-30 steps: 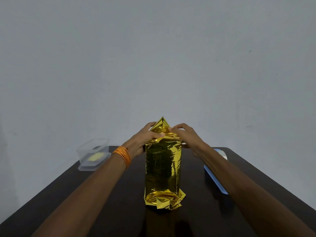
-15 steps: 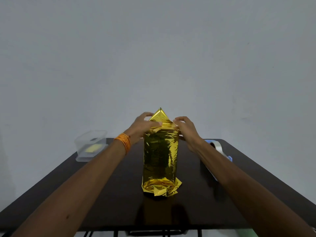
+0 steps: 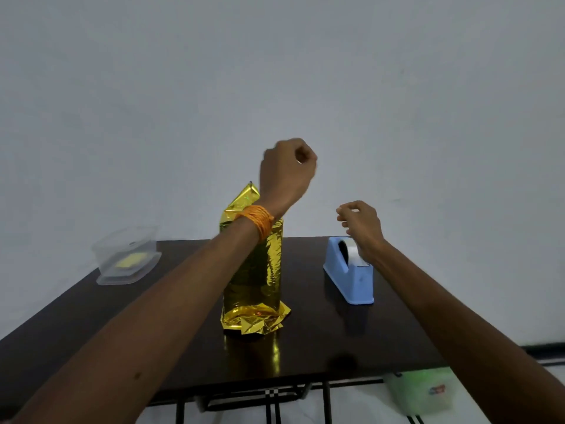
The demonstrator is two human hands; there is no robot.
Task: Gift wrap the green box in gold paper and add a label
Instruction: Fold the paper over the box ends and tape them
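The box wrapped in gold paper stands upright in the middle of the dark table. Its top flap sticks up in a point, and crumpled paper spreads at its base. No green shows through. My left hand is lifted above and just right of the box top, curled into a fist with nothing in it. The left forearm, with an orange thread band on the wrist, crosses in front of the box's upper part. My right hand hovers over the blue tape dispenser with its fingers loosely curled and apart.
A clear plastic container with a yellow pad inside sits at the table's far left corner. A pale plastic bag or tub lies on the floor beyond the table's near right edge. A plain wall stands behind the table.
Both hands have let go of the box top. The left hand rose into a fist above it and the right hand swung right over the tape dispenser. The camera pulled back.
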